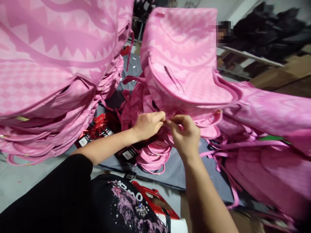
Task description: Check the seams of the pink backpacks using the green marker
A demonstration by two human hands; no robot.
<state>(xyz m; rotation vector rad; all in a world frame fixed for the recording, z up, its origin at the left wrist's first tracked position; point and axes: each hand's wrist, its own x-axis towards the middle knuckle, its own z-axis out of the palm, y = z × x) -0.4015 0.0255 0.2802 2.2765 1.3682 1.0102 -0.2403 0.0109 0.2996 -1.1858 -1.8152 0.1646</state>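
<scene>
My left hand (pixel 148 124) and my right hand (pixel 185 134) meet in front of a pink patterned backpack (pixel 184 61) that stands tilted on a heap of the same bags. Both hands are closed in a pinch on something small at the backpack's lower edge, near its zipper; I cannot make out what it is. Pink straps (pixel 155 155) hang below my hands.
A tall stack of pink backpacks (pixel 55 74) fills the left. More pink bags (pixel 267 152) lie on the right. Red and black hang tags (pixel 102 129) lie on a grey cloth (pixel 170 171). Dark bags (pixel 267 29) are piled on a shelf behind.
</scene>
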